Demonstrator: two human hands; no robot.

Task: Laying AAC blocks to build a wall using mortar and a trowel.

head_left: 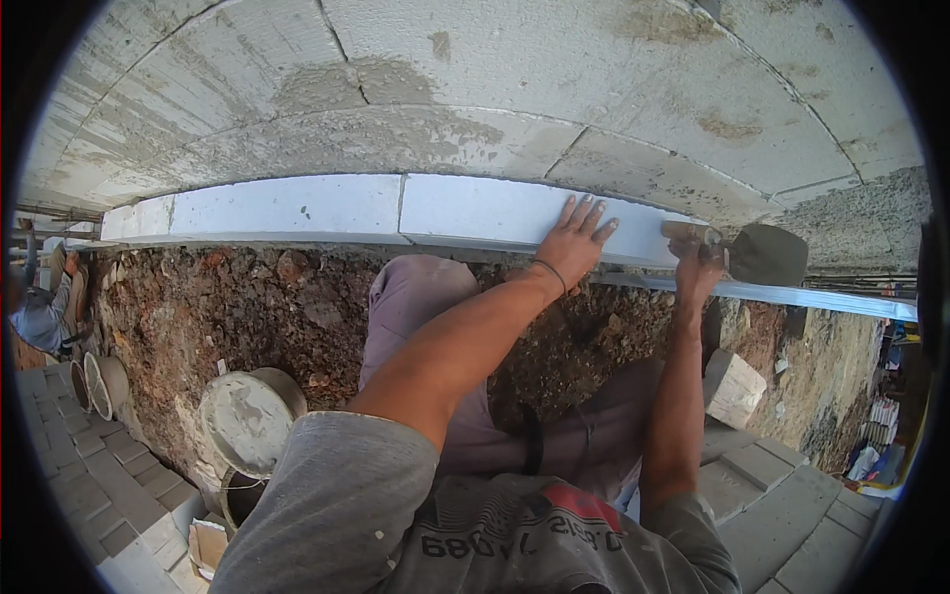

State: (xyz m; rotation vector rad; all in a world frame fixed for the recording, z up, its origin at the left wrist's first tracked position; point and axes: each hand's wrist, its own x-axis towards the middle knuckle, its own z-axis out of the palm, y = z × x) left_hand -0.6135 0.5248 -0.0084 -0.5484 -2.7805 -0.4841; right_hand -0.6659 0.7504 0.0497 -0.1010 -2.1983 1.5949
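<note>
Rests spread left fingers [584,211] on the rightmost block [485,210], gripping nothing, and curls right fingers [686,247] around a trowel [768,255], with three blocks [287,210] already lined up along the wall [515,49] and the run beyond seemingly unfinished

Two bare hands show, one left hand [576,238] and one right hand [698,259], with one thin dark wristband [552,274]. There are one broad-bladed dark-grey trowel [770,255], three white rectangular blocks [475,211] in a row, one long pale-blue strip [811,296], four round grey buckets [289,396] and one co-worker [42,319]. Stacked grey rectangular blocks [782,515] are too many to count surely.
</note>
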